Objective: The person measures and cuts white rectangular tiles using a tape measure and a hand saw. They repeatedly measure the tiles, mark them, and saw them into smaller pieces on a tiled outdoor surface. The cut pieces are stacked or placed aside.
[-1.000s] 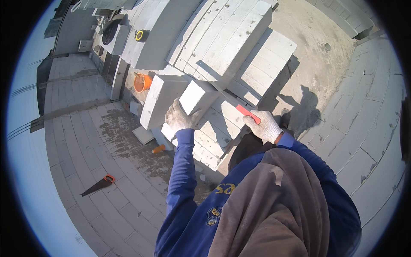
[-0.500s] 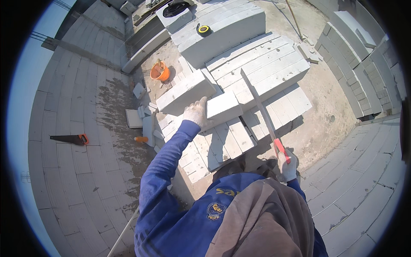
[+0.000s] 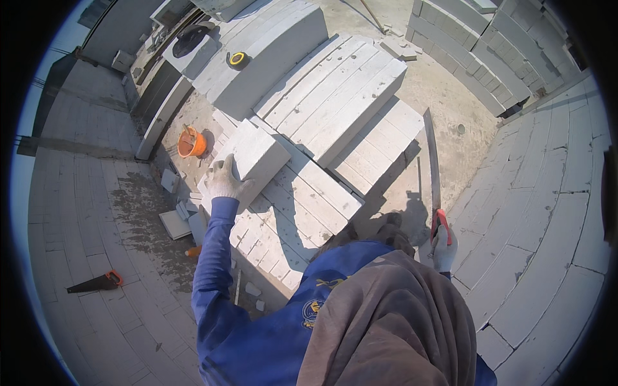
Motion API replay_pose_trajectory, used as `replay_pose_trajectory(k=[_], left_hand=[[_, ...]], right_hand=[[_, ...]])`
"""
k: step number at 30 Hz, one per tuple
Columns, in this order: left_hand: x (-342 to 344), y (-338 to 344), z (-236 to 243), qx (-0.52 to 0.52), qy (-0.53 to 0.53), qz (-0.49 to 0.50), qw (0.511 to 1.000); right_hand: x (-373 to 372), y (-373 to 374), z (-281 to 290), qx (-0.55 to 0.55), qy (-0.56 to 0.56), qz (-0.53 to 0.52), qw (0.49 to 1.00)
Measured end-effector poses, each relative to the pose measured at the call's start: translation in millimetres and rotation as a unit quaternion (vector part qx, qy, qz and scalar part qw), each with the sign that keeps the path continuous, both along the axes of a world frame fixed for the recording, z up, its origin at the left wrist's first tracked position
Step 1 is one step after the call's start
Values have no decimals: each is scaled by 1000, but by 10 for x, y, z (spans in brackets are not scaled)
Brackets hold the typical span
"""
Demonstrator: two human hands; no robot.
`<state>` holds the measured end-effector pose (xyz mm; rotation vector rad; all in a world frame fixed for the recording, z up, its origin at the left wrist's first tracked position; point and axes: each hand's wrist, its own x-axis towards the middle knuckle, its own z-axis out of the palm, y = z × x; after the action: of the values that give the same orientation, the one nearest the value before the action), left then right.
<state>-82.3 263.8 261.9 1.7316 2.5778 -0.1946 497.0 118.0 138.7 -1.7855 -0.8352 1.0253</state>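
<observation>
My right hand (image 3: pixel 444 249), in a pale work glove, grips the red handle of a handsaw (image 3: pixel 434 170). Its long blade points away from me, over the floor to the right of the blocks. My gloved left hand (image 3: pixel 225 180) is closed round the near left end of a white building block (image 3: pixel 254 151), fingers on top and thumb toward its near side. This block lies on a layer of white blocks (image 3: pixel 309 196), left of a higher stack (image 3: pixel 341 96). My palm and the block's underside are hidden.
An orange bucket (image 3: pixel 191 143) stands beyond my left hand. A yellow tape measure (image 3: pixel 237 61) lies on a big block at the back. Another handsaw (image 3: pixel 96 282) rests on the left block wall (image 3: pixel 84 225). Block offcuts (image 3: pixel 175 225) lie beside that wall; stacked blocks (image 3: pixel 460 48) stand back right.
The saw has swung right, off the blocks and over the floor. My left hand has shifted left, and the short block that lay to its right no longer shows there. The whole view has shifted.
</observation>
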Motion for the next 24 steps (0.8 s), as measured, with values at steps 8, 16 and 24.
replay_pose_trajectory(k=[8,16,24], left_hand=[[-136,-189,-556,62,20,-15,998],[-133,-254,-739,98,-3,-5,995],[1638,-434,-1029,258,-279,-27,924]], right_hand=[[-38,11,-210,-49,44,-65,996],[-59,96,12,-83,103,-64,989],[249,1102,-216,-59,8,19,998]])
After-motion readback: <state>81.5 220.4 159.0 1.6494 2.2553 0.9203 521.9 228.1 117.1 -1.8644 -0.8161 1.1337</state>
